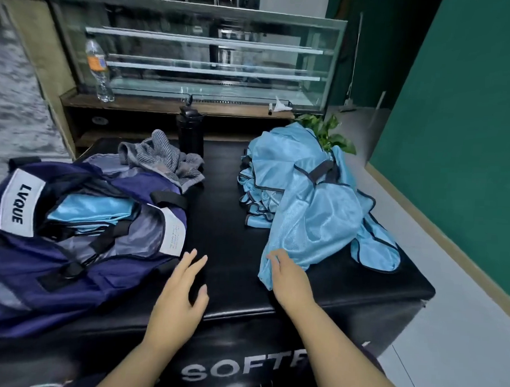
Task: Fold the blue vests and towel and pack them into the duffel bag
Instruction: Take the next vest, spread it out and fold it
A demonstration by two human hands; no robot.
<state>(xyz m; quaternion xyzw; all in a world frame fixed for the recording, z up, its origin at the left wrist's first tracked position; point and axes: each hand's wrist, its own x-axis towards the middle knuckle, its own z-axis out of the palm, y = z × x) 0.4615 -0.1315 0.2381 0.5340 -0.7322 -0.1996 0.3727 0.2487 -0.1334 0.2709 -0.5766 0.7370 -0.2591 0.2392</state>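
We see a black padded box point(223, 227) with the things laid out on top. On its left side sits the navy duffel bag point(69, 258), unzipped and gaping, with a white "LVQUE" label on its near end. Inside the bag lies a folded blue vest point(92, 212), flat in the opening under a black strap. Behind the bag, touching its far edge, the grey striped towel point(164, 160) lies crumpled and unfolded.

On the right side of the box we find the pile of blue vests point(306, 201), loose and heaped, with dark trim showing along the edges. Our right hand point(288, 273) rests on the near corner of the top vest, its fingers curled into the cloth and pinching it. Our left hand point(182, 295) hovers over the bare black top between the bag and the pile, fingers spread and fairly straight, holding nothing.

Farther back stands a dark bottle point(190, 132) at the box's far edge. A clear water bottle point(100, 69) stands on a wooden shelf in front of a glass case point(213, 54). Green leaves point(329, 132) poke up behind the pile.
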